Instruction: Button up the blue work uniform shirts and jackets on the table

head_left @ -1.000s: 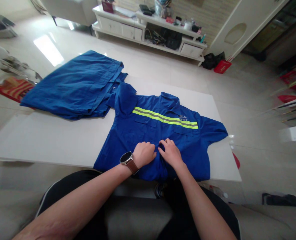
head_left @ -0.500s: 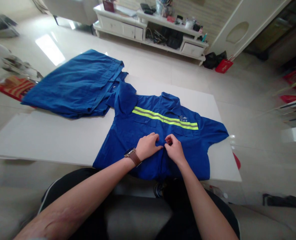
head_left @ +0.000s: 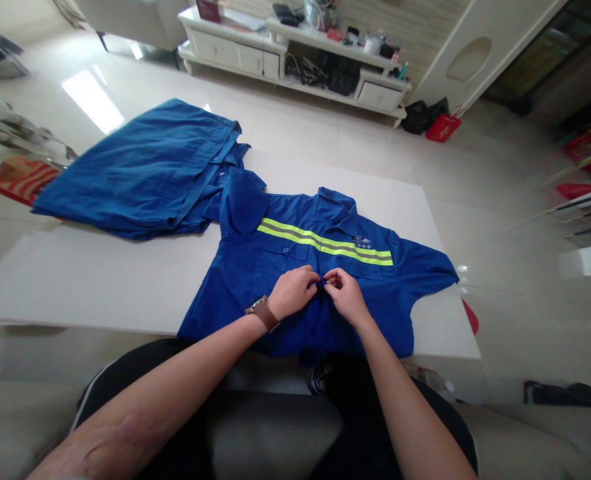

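Observation:
A blue work shirt with a yellow and grey reflective stripe lies spread on the white table, its collar away from me. My left hand, with a watch on its wrist, pinches the shirt's front placket below the stripe. Facing it, my right hand pinches the same front edge, fingertips almost meeting the left ones. A little fold of cloth is raised between them. Whether a button is in the fingers is too small to tell.
Folded blue garments are piled at the table's left, overlapping the shirt's sleeve. Beyond the table stands a white TV cabinet with clutter on it. A red bag and a black bag sit on the floor beside it.
My fingertips have closed in on the front placket and lifted a small fold of it. The right hand has shifted slightly left; the view has moved a little.

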Action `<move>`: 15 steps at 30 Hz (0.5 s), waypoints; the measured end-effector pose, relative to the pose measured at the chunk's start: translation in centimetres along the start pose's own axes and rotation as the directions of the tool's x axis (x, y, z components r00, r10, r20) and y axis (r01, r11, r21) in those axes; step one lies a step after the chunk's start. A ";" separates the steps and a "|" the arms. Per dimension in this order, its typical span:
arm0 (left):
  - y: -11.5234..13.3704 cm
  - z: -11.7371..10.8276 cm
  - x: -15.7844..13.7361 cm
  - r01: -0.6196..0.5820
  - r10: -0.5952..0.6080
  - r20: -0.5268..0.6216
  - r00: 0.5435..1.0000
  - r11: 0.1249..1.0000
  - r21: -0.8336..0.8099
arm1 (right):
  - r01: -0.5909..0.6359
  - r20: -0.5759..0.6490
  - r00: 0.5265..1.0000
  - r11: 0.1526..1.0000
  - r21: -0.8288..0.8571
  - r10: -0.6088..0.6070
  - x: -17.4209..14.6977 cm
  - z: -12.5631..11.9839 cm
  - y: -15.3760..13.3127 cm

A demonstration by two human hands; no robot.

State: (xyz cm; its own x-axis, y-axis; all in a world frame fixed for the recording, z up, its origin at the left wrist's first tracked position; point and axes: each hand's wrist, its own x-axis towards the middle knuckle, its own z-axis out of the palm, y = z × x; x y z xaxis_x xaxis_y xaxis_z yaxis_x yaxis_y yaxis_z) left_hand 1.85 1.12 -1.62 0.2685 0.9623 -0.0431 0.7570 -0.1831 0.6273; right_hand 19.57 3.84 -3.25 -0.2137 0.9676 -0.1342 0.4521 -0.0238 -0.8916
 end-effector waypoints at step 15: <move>-0.8 1.0 0.3 -0.054 0.053 -0.024 0.998 0.997 -0.047 | 0.103 0.033 0.995 0.947 -0.304 -0.098 -0.3 -0.1 0.0</move>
State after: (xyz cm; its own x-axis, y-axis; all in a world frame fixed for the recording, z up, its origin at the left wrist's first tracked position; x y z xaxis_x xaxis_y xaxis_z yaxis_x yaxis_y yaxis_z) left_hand 1.91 1.34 -2.91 0.2940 0.9557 0.0090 0.7123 -0.2254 0.6647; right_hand 19.75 3.53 -3.14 -0.2851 0.9566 -0.0603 0.6695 0.1537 -0.7267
